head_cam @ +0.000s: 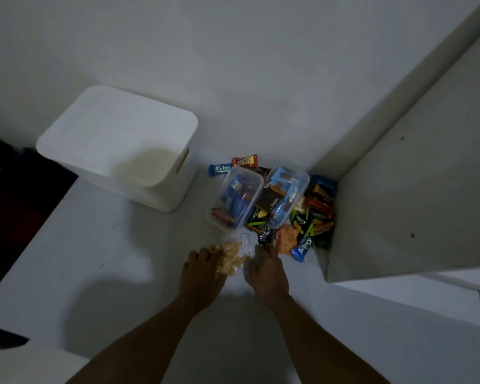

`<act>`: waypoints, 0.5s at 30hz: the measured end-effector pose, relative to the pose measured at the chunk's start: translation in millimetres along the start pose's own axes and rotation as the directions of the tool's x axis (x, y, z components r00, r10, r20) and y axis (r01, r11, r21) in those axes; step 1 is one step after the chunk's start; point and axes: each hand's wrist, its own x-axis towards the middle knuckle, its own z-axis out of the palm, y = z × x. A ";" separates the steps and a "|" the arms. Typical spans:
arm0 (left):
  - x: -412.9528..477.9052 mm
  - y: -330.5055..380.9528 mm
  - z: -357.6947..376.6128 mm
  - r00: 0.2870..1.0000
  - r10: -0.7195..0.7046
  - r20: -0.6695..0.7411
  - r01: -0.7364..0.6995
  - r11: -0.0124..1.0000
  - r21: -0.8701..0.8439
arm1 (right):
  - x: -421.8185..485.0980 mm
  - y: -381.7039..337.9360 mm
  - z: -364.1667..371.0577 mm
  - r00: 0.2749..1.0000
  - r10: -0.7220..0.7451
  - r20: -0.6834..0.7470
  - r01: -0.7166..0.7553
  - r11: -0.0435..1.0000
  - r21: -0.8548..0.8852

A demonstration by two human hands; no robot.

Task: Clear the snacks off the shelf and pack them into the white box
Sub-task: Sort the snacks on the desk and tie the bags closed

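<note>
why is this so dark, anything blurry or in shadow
Head view: dim, bluish light; a soft shadow lies on the shelf beside the left hand and another in the white box; wrapper print in the snack pile reads clearly; the right hand looks slightly soft.

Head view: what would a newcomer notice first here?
The bright snack pile jammed into the right corner of the shelf, with two clear tubs lying on it. Next, the white box standing apart at the left. Nearest, the left hand grips a clear bag of puffs, the right hand beside it at the pile's edge.
</note>
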 end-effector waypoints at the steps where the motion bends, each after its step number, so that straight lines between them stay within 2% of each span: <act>1: -3.4 -1.2 2.0 1.000 -0.003 -0.017 0.003 0.999 -0.046 | 0.7 -3.6 3.2 1.000 0.014 0.020 -0.015 0.998 0.062; 4: -16.6 0.0 7.8 0.999 -0.008 -0.053 0.000 0.988 -0.152 | 0.0 -10.4 11.5 0.995 0.095 0.005 -0.093 0.960 0.264; 7: -25.1 1.8 8.0 0.995 -0.036 -0.088 0.020 0.985 -0.173 | -6.1 -15.0 5.3 0.992 0.108 -0.067 -0.074 0.917 0.392; 12: -22.4 16.7 -7.5 0.993 -0.111 -0.032 0.104 0.980 -0.170 | -4.5 -24.7 -14.6 0.993 0.005 -0.117 0.040 0.924 0.381; 15: -9.8 23.1 -22.4 0.992 -0.115 0.059 0.128 0.941 -0.315 | -5.1 -35.9 -34.0 0.991 -0.046 -0.126 0.090 0.924 0.371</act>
